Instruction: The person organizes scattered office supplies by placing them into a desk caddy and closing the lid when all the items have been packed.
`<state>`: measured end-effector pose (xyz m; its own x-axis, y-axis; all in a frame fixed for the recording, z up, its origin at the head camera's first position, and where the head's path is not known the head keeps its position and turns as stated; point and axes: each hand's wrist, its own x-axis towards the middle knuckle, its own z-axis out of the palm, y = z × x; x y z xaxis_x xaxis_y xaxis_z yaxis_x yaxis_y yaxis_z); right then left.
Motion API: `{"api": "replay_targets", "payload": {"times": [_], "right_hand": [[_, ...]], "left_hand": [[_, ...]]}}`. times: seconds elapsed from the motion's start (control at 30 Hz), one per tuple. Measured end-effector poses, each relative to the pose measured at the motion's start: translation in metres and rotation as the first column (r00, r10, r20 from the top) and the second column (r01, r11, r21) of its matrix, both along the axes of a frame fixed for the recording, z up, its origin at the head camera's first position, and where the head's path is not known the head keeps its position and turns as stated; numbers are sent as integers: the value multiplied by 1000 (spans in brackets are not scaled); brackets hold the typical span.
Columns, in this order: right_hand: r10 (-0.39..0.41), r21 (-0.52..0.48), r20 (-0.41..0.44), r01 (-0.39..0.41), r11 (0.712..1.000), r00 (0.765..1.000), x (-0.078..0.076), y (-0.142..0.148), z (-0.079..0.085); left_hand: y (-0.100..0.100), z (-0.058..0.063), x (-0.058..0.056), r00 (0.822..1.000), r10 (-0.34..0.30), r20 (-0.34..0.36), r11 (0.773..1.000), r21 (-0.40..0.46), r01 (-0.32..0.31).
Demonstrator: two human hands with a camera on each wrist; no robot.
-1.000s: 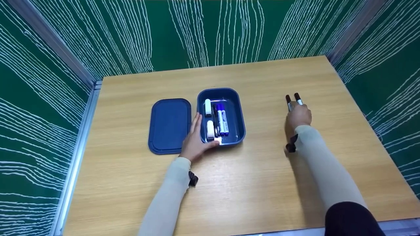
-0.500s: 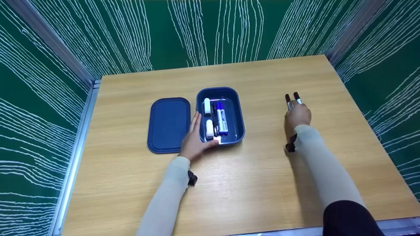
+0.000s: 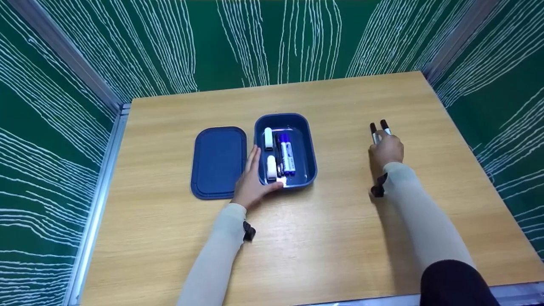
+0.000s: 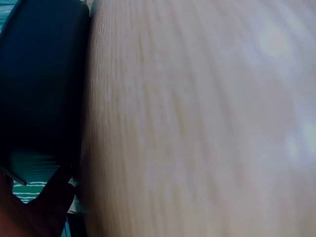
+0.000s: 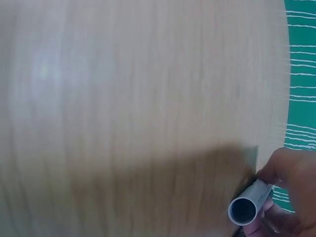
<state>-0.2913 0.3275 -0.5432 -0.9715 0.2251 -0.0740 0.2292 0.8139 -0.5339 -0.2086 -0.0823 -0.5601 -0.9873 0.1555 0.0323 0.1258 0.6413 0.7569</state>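
My left hand (image 3: 251, 183) rests at the near left corner of a blue open box (image 3: 312, 159), fingers straight along its left wall, thumb along the near rim. The left wrist view shows the dark box wall (image 4: 44, 79) close by. Inside the box lie two small white oblong things (image 3: 271, 166), a slim black pen (image 3: 279, 157) and a pair of blue-capped markers (image 3: 287, 157). At the right side of the table my right hand (image 3: 387, 151) grips two dark-capped markers (image 3: 374, 131), caps pointing away. The right wrist view shows one marker's round end (image 5: 244, 210) between thumb and fingers.
A flat blue lid (image 3: 219, 163) lies just left of the box. The wooden table (image 3: 323, 246) is bounded by green walls (image 3: 365, 38) with white lines at the back and both sides. Metal rails (image 3: 95, 212) edge it.
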Motion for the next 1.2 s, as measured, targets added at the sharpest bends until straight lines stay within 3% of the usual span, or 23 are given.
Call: {"api": "replay_targets", "payload": {"times": [0.13, 0.37, 0.93, 1.2], "right_hand": [[-14, -37, 21, 14, 999, 1000, 0, 1, 0], [3, -30, -35, -4, 1000, 999, 2, 5, -2], [-36, -128, -29, 32, 991, 999, 8, -8, 5], [-29, -155, -85, 16, 988, 996, 14, -15, 10]], "left_hand": [[0, -1, 0, 1000, 2, 0, 1000, -3, -2], [-1, -3, 0, 1000, -6, -21, 1000, -5, 6], [0, -1, 1, 1000, 8, 10, 1000, 4, -8], [-1, 0, 1, 1000, -1, -2, 1000, -5, 1]]}}
